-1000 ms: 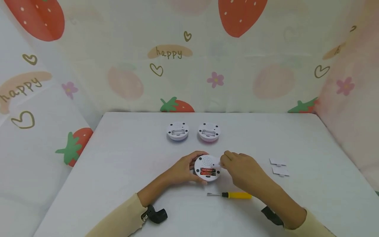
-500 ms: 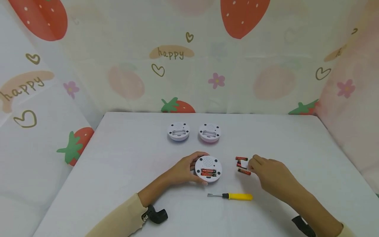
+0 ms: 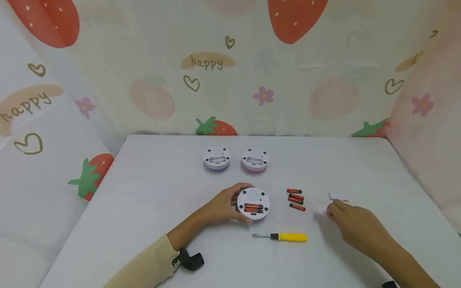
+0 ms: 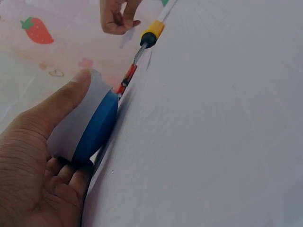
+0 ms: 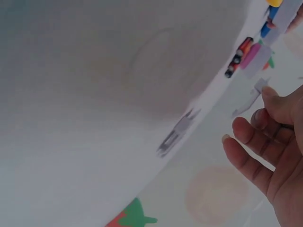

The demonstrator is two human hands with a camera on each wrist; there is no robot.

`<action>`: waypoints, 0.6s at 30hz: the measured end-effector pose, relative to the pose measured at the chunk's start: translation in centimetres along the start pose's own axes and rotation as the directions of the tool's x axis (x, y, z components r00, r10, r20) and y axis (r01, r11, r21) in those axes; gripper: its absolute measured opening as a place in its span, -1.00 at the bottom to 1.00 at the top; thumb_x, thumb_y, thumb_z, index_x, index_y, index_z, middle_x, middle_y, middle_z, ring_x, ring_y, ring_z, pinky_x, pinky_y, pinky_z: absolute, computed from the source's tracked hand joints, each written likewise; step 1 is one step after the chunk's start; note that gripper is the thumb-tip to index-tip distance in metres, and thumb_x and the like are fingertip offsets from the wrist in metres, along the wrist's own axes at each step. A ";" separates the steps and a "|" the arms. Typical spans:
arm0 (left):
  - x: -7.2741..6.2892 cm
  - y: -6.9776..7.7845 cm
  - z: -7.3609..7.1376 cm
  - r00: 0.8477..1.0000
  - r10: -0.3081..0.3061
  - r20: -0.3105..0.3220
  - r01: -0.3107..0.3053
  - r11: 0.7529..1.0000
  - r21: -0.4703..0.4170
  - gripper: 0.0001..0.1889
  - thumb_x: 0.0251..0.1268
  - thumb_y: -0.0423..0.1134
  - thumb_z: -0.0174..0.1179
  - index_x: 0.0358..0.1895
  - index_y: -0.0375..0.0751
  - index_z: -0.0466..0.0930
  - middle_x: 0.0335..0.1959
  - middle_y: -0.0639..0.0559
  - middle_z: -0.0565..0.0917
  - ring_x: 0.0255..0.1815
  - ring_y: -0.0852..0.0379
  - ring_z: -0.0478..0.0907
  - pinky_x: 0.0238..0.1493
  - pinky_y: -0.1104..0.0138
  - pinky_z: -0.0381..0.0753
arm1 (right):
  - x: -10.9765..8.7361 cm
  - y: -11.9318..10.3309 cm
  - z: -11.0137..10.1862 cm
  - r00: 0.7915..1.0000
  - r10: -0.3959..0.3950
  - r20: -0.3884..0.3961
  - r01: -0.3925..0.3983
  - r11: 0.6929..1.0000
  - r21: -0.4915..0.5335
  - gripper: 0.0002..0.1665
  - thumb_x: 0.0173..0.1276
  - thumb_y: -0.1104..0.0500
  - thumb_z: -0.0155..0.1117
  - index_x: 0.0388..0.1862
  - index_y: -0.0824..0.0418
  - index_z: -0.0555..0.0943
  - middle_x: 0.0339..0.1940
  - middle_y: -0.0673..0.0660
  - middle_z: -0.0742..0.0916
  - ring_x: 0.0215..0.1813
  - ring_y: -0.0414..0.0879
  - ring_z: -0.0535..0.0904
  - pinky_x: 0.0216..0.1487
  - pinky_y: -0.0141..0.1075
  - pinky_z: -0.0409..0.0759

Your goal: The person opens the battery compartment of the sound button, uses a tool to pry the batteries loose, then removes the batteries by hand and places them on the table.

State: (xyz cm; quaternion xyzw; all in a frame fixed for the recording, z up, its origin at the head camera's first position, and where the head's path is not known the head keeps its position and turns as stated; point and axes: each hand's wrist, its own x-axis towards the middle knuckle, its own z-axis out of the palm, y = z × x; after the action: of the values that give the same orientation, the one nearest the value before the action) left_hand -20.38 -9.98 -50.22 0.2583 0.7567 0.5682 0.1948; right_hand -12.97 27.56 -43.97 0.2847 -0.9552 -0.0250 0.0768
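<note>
My left hand (image 3: 225, 206) grips a round white device (image 3: 253, 195) by its left side, thumb at the front and fingers behind. Its underside faces up, showing speaker holes, dark feet and an uncovered compartment with red batteries (image 3: 253, 208) inside. The left wrist view shows the device's blue body (image 4: 98, 127). Over the right part of the table, my right hand (image 3: 356, 224) pinches a thin white battery cover (image 5: 251, 100) between thumb and fingers. Another white cover (image 3: 339, 196) lies on the table just beyond that hand, which may hide more.
Several loose red batteries (image 3: 296, 199) lie right of the device. A yellow-handled screwdriver (image 3: 288, 237) lies in front of it. Two similar devices, a left one (image 3: 217, 159) and a right one (image 3: 255, 160), stand upside down at the back with uncovered compartments.
My right hand has moved right from the device, past the loose batteries, to the covers, carrying the white cover. The batteries it hid now show. My left hand keeps its hold.
</note>
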 end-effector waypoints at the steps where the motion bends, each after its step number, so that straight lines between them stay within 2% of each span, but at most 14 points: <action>1: 0.0 0.0 0.0 1.000 -0.001 -0.001 0.001 1.000 0.002 0.01 -0.16 -0.25 0.68 0.46 0.06 0.32 0.31 0.12 0.51 0.33 0.18 0.49 0.34 0.37 0.46 | -0.3 0.2 0.1 1.000 0.008 0.001 -0.008 1.000 0.001 -0.79 0.29 0.25 0.46 -0.29 0.12 0.55 -0.35 -0.03 0.60 -0.51 -0.19 0.38 -0.51 -0.33 0.50; 4: 0.1 -0.2 0.0 1.000 -0.002 0.001 0.002 1.000 0.007 0.01 -0.16 -0.24 0.69 0.45 0.09 0.32 0.31 0.14 0.51 0.33 0.21 0.49 0.34 0.37 0.45 | -1.0 0.8 0.4 1.000 0.015 -0.006 -0.015 1.000 -0.002 -0.78 0.29 0.26 0.45 -0.32 0.12 0.53 -0.38 -0.04 0.60 -0.53 -0.20 0.35 -0.54 -0.34 0.45; 6: 0.2 -0.3 -0.1 1.000 0.000 0.002 0.000 1.000 0.009 0.01 -0.17 -0.23 0.69 0.45 0.08 0.32 0.31 0.15 0.51 0.33 0.21 0.48 0.35 0.37 0.45 | -1.5 1.2 0.6 1.000 0.008 -0.014 -0.008 1.000 0.003 -0.79 0.31 0.27 0.42 -0.33 0.12 0.51 -0.40 -0.06 0.55 -0.53 -0.21 0.26 -0.55 -0.35 0.40; 7: 0.2 -0.3 -0.1 1.000 -0.001 0.002 0.001 1.000 0.011 0.01 -0.17 -0.23 0.69 0.45 0.08 0.32 0.31 0.15 0.51 0.33 0.22 0.48 0.35 0.38 0.45 | -1.8 1.4 0.9 0.999 -0.002 -0.032 0.003 1.000 0.004 -0.82 0.46 0.19 0.30 -0.34 0.12 0.50 -0.41 -0.06 0.55 -0.54 -0.22 0.25 -0.56 -0.35 0.39; 9: 0.2 -0.3 -0.1 1.000 -0.001 0.004 0.001 1.000 0.006 0.01 -0.16 -0.23 0.69 0.45 0.09 0.31 0.31 0.14 0.51 0.33 0.21 0.48 0.35 0.38 0.45 | -2.3 1.7 1.2 0.998 -0.024 -0.058 0.025 1.000 0.009 -0.67 0.67 0.06 -0.02 -0.35 0.13 0.48 -0.43 -0.07 0.53 -0.55 -0.23 0.21 -0.58 -0.36 0.35; 10: 0.2 -0.3 0.0 1.000 -0.002 0.005 0.002 1.000 0.004 0.01 -0.16 -0.23 0.69 0.46 0.08 0.31 0.32 0.14 0.51 0.33 0.21 0.49 0.34 0.38 0.45 | -2.6 1.9 1.4 0.996 -0.040 -0.073 0.041 0.999 0.008 -0.54 0.72 -0.01 -0.23 -0.36 0.13 0.47 -0.43 -0.07 0.52 -0.55 -0.23 0.20 -0.59 -0.36 0.34; 11: 0.2 -0.3 0.0 1.000 -0.002 0.007 0.002 1.000 0.002 0.01 -0.16 -0.23 0.69 0.46 0.08 0.31 0.32 0.14 0.51 0.33 0.21 0.49 0.34 0.38 0.45 | -2.9 2.1 1.6 0.995 -0.051 -0.085 0.052 0.999 0.011 -0.55 0.72 0.01 -0.24 -0.37 0.13 0.45 -0.44 -0.08 0.50 -0.54 -0.24 0.19 -0.59 -0.37 0.33; 13: 0.2 -0.3 0.0 1.000 -0.003 0.007 0.003 1.000 -0.002 0.01 -0.16 -0.23 0.69 0.46 0.09 0.31 0.32 0.14 0.51 0.33 0.21 0.48 0.34 0.38 0.45 | -3.3 2.5 1.9 0.991 -0.073 -0.112 0.075 0.997 0.010 -0.37 0.70 -0.07 -0.56 -0.39 0.12 0.44 -0.46 -0.09 0.46 -0.54 -0.25 0.15 -0.60 -0.38 0.29; 14: 0.2 -0.3 0.0 1.000 -0.004 0.006 0.004 1.000 -0.001 0.01 -0.16 -0.23 0.69 0.46 0.09 0.31 0.32 0.13 0.51 0.33 0.21 0.48 0.34 0.38 0.45 | -3.5 2.6 2.0 0.989 -0.082 -0.122 0.084 0.996 0.013 -0.48 0.73 0.01 -0.38 -0.39 0.12 0.43 -0.46 -0.10 0.45 -0.53 -0.26 0.14 -0.61 -0.38 0.28; 15: 0.1 -0.3 0.0 1.000 -0.003 0.005 0.003 1.000 0.000 0.01 -0.16 -0.23 0.69 0.46 0.10 0.31 0.32 0.13 0.50 0.33 0.20 0.48 0.34 0.38 0.45 | -3.6 2.8 2.1 0.987 -0.094 -0.133 0.096 0.995 0.013 -0.55 0.72 0.08 -0.30 -0.40 0.11 0.42 -0.46 -0.10 0.44 -0.52 -0.27 0.13 -0.61 -0.39 0.28; 17: 0.1 -0.3 0.0 1.000 -0.002 0.004 0.002 1.000 0.001 0.02 -0.17 -0.23 0.69 0.46 0.10 0.31 0.32 0.13 0.50 0.33 0.20 0.48 0.34 0.38 0.46 | -3.9 3.1 2.3 0.985 -0.105 -0.137 0.108 0.994 0.016 -0.76 0.52 0.28 0.06 -0.41 0.10 0.41 -0.46 -0.11 0.42 -0.52 -0.28 0.13 -0.62 -0.39 0.27; 18: 0.1 -0.3 -0.1 1.000 -0.001 0.004 0.001 1.000 0.001 0.01 -0.17 -0.23 0.69 0.45 0.11 0.31 0.32 0.13 0.50 0.33 0.20 0.49 0.34 0.38 0.46 | -3.9 3.2 2.4 0.984 -0.112 -0.139 0.115 0.993 0.012 -0.76 0.50 0.30 0.08 -0.41 0.10 0.40 -0.46 -0.11 0.42 -0.52 -0.28 0.13 -0.62 -0.39 0.27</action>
State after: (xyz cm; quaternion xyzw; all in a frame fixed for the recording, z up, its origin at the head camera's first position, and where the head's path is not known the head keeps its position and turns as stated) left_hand -20.52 -10.07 -50.53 0.2592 0.7567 0.5671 0.1963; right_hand -11.87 32.42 -46.60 0.3404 -0.9300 -0.0002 0.1384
